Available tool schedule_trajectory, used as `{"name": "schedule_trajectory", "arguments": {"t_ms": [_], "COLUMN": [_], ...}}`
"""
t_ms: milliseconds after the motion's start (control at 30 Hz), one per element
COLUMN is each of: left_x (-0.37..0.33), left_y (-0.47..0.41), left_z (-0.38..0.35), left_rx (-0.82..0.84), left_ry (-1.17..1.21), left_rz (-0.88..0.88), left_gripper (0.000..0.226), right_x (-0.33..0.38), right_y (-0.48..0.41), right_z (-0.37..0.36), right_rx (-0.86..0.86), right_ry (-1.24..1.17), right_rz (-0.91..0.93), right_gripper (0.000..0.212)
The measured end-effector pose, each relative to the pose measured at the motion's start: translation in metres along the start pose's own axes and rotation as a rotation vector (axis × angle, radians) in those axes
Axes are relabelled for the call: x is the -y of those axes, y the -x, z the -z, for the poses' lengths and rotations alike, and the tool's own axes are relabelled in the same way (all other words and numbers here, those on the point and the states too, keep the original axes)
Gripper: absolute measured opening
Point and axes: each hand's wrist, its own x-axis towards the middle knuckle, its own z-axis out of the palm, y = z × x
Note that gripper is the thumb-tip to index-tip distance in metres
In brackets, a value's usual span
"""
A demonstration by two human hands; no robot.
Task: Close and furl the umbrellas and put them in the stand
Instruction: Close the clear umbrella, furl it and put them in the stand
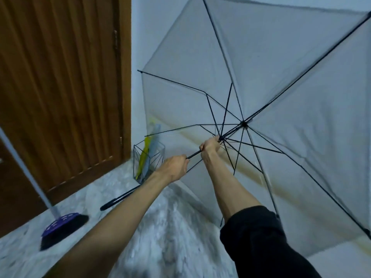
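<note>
Black sleeve [261,237] covers the right arm, whose right grip [210,149] curls round the shaft [193,154] at the runner. Left grip [174,167] holds the shaft lower down. Clear umbrella [281,67] stands fully open, just right of the wire stand [160,157]. Jerking the runner could pinch fingers or buckle ribs.

Wooden door [60,87] at left. Broom [62,227] tilted before it, head on marble floor [20,255]. White wall [140,27] right of door.
</note>
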Motion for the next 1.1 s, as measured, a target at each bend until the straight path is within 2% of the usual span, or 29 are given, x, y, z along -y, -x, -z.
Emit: {"name": "schedule_trajectory", "arguments": {"t_ms": [100, 200, 467, 533, 633, 733, 833, 1033, 1100], "left_x": [-0.001, 0.022, 0.109, 0.129, 0.157, 0.172, 0.177, 0.195, 0.198], "left_y": [-0.019, -0.039, -0.065, -0.073, -0.097, -0.123, -0.142, -0.174, -0.181], "left_z": [0.001, 0.009, 0.058, 0.078, 0.101, 0.114, 0.109, 0.087, 0.077], "left_rx": [0.044, 0.077, -0.057, -0.101, -0.119, -0.071, -0.002, 0.035, 0.057], "left_ry": [-0.018, -0.072, -0.265, -0.266, -0.268, -0.246, -0.176, -0.156, -0.153], "left_rz": [-0.04, -0.1, -0.295, -0.325, -0.309, -0.268, -0.244, -0.236, -0.249], "left_gripper": [0.029, 0.03, 0.037, 0.037, 0.038, 0.041, 0.04, 0.041, 0.04], "right_x": [0.012, 0.027, 0.068, 0.075, 0.076, 0.069, 0.053, 0.013, -0.004], "right_y": [-0.023, -0.048, -0.074, -0.078, -0.077, -0.079, -0.082, -0.076, -0.078], "right_z": [-0.008, -0.023, -0.069, -0.086, -0.115, -0.134, -0.149, -0.184, -0.193], "right_rx": [-0.063, -0.116, -0.098, -0.139, -0.151, -0.121, -0.134, -0.095, -0.111], "right_ry": [-0.001, 0.002, 0.014, -0.049, -0.046, -0.097, -0.103, -0.132, -0.171], "right_rz": [0.016, 0.046, 0.145, 0.124, 0.11, 0.092, 0.101, 0.061, 0.065], "right_gripper": [0.047, 0.047, 0.025, 0.033, 0.036, 0.034, 0.042, 0.02, 0.023]}}
